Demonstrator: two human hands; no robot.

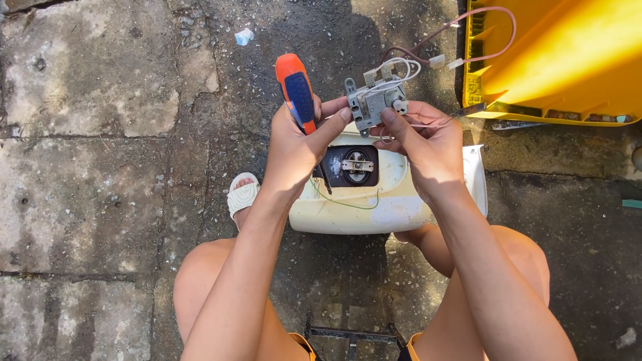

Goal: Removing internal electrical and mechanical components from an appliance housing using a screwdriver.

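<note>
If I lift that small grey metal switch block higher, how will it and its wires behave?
The small grey metal switch block looks rigid and light, pinched by fingertips of both hands. Its thin white and pink wires look floppy and would probably trail, perhaps tugging at the yellow plastic casing.

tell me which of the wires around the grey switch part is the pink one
The pink wire is the one looping up over the yellow housing. The white wires curl right above the grey switch part, and the green wire lies on the cream casing.
</note>
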